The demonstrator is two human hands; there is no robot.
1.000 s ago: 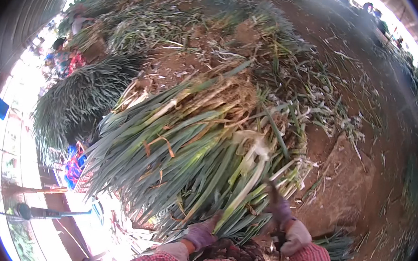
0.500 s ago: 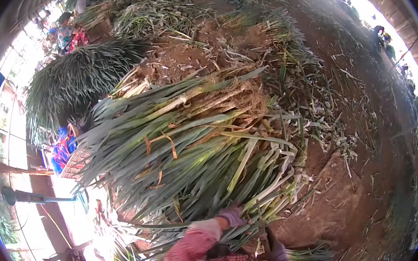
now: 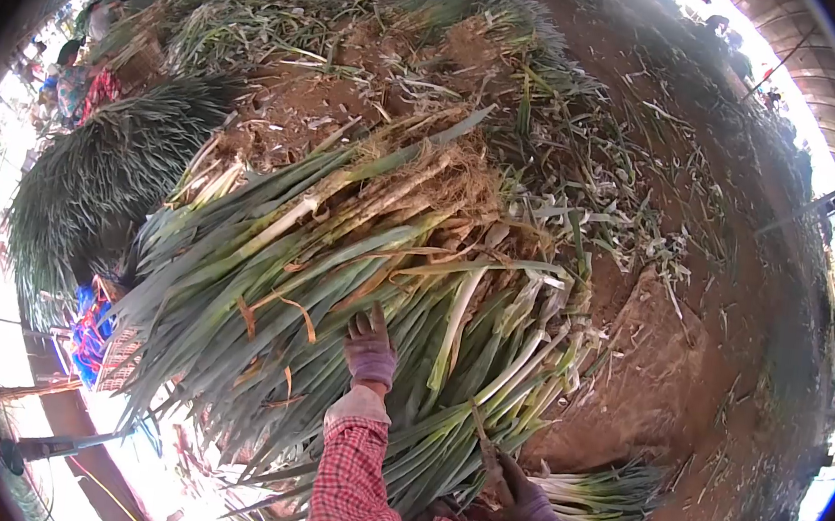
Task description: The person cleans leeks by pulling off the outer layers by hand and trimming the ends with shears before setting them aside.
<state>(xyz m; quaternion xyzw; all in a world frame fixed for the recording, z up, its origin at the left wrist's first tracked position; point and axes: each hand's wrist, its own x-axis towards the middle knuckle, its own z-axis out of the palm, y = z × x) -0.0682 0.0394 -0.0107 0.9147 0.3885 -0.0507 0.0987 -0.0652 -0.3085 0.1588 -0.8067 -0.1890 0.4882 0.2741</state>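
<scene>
A large heap of green leafy stalks [image 3: 339, 243] with pale stems and brown roots fills the middle. My left hand [image 3: 370, 349], in a purple and grey glove, reaches onto the leaves at the heap's centre with its fingers apart. Low and right of centre, my right hand [image 3: 530, 504], in a similar glove, is closed round the handle end of a knife-like blade [image 3: 486, 448] that points up and left over the heap's near stems. Beside that hand, a smaller bundle of stalks with white stems [image 3: 595, 501] lies on the ground.
Brown ground [image 3: 637, 382] strewn with leaf scraps lies at the right. Another big leafy pile [image 3: 115, 161] stands at the left, with a person [image 3: 70, 91] behind it. Blue strings [image 3: 91, 330] hang on a basket. A pole-like stand [image 3: 58, 447] is at lower left.
My left hand has moved up and left from the heap's near edge onto its middle, fingers now spread. My right hand still holds the blade. The whole view has shifted, showing the white-stemmed bundle more fully.
</scene>
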